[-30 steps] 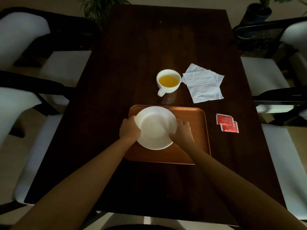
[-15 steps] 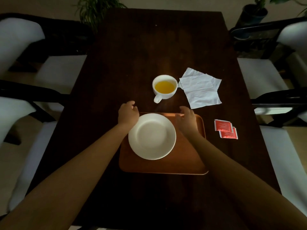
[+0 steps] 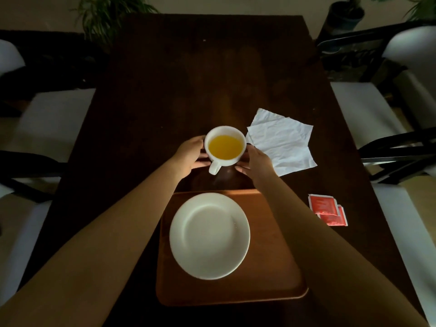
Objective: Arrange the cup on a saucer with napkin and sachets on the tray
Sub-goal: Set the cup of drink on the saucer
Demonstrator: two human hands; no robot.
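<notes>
Both hands cup a white cup (image 3: 225, 147) of yellow liquid on a dark table (image 3: 188, 79), the left hand (image 3: 192, 155) and right hand (image 3: 256, 161) curved against opposite sides. Its handle points toward the person. A white saucer (image 3: 209, 236) sits alone on a brown tray (image 3: 271, 267) nearer than the hands. A napkin (image 3: 283, 142) lies just beyond the right hand, with two red sachets (image 3: 326, 208) to its right, nearer the person.

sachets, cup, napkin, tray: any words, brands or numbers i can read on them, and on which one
No text can be read anywhere.
Red sachets: faint pale printing on the faces, too small and blurred to read.
Cup, saucer, napkin, tray: no marking visible.
</notes>
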